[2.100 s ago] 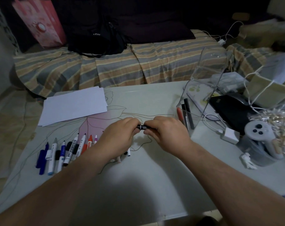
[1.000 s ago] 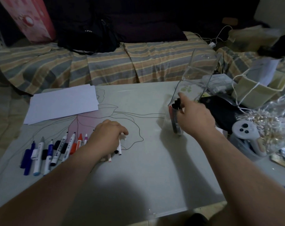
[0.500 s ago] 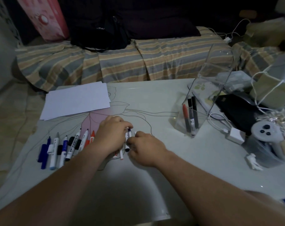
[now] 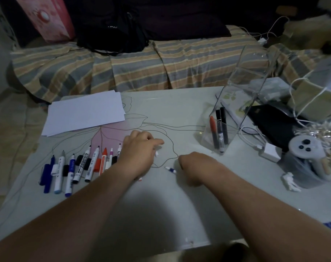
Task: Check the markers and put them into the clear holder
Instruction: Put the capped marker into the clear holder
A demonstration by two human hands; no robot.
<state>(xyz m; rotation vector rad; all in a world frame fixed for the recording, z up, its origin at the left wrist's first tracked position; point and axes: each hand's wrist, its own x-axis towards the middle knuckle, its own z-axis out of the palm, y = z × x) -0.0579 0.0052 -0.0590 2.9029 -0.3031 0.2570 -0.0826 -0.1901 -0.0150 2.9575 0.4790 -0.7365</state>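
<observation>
While the pale glossy table with its drawn flower outline carries everything, the largest loose thing on it is the stack of white paper sheets at ten o'clock, probably kept there for test strokes. At two o'clock stands the tall clear plastic holder, open-topped and leaning; one orange-capped marker and two black markers lean inside its front compartment. At nine o'clock a row of assorted uncapped and capped markers lies side by side, tips pointing away, seemingly queued for checking. The left hand lies over the row's right end, fingers curved down onto markers beneath; whether it grips one I cannot tell. The right hand, at centre, curls inward beside a small blue-and-white marker; its fingers are hidden, so its hold is unclear.
</observation>
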